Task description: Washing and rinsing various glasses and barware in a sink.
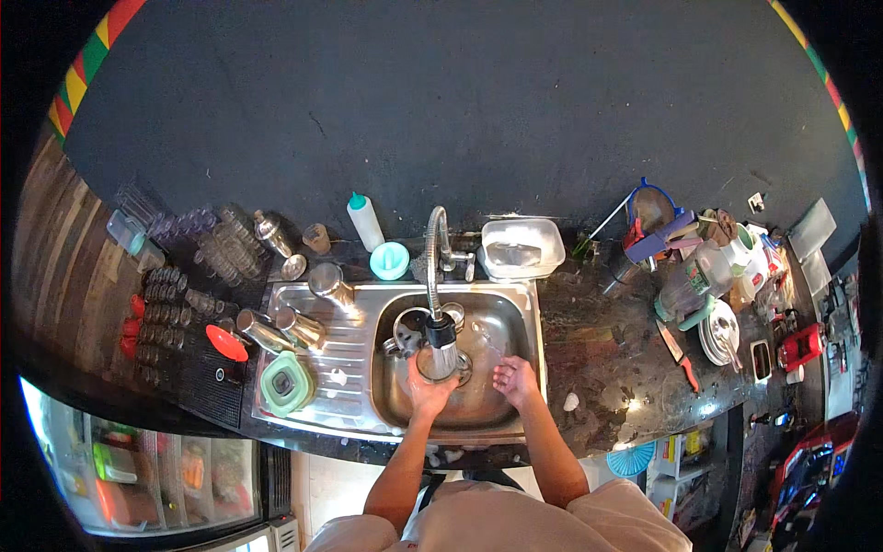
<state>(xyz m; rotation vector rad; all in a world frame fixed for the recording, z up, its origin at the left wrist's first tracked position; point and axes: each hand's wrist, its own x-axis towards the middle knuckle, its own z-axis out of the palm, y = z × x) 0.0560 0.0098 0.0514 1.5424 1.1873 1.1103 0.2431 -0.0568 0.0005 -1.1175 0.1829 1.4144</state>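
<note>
Both hands are held low in the steel sink [524, 304]. A metal cup [439, 362] is gripped from below by the left hand [428, 394], directly under the black spray head of the tall faucet [435, 267]. The right hand [513, 379] is kept apart from the left one, fingers loosely spread and empty, over the bare basin floor just beside the cup. What appears to be clear glassware [486, 337] lies just ahead of the right hand; it is too faint to be named with certainty. Whether water is running cannot be told.

Further into the basin, ahead of the left hand, another metal vessel [405, 328] is seen. To the left of the left hand, on the ribbed drainboard, a green-lidded container [287, 383] and several steel shaker tins [302, 327] are laid. Ahead of both hands, past the faucet base, a teal cup [389, 260], a white squeeze bottle [365, 221] and a white tub [522, 247] are set against the dark wall.

For a good rinse, it is judged that the cup should be kept centred under the spray head and tilted so that water drains out. The grip should be kept firm, since wet steel slips easily, and the free hand should be brought in to rub the rim and inside.
</note>
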